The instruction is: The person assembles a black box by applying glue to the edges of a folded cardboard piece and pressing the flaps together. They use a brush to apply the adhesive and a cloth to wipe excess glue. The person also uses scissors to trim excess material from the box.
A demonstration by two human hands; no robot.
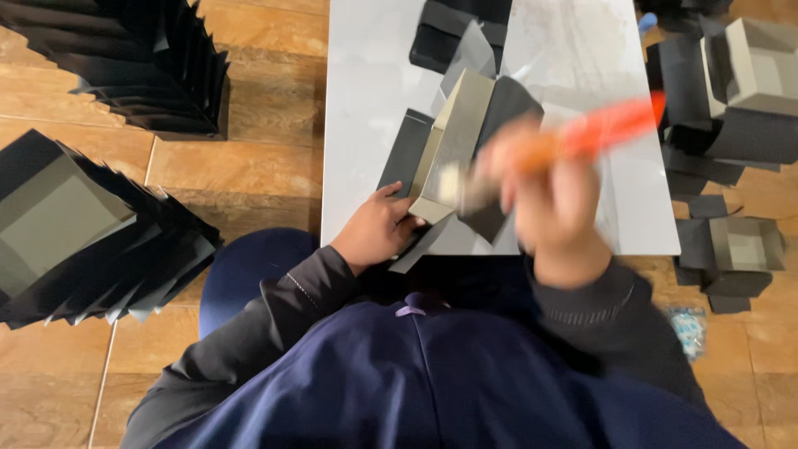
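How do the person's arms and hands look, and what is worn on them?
Both hands, left hand and right hand, are bare, with no gloves. Both arms wear long dark grey sleeves with ribbed cuffs; a thin pale line of stitching runs near each cuff. The right hand appears blurred.

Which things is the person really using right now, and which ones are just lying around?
In use:
- grey box with black flaps, steadied by the left hand
- orange-handled brush, blurred, held in the right hand at the box
- white table under them

Lying about:
- fanned stacks of black sheets on the floor
- finished grey boxes at the right
- black folded piece at the table's far end
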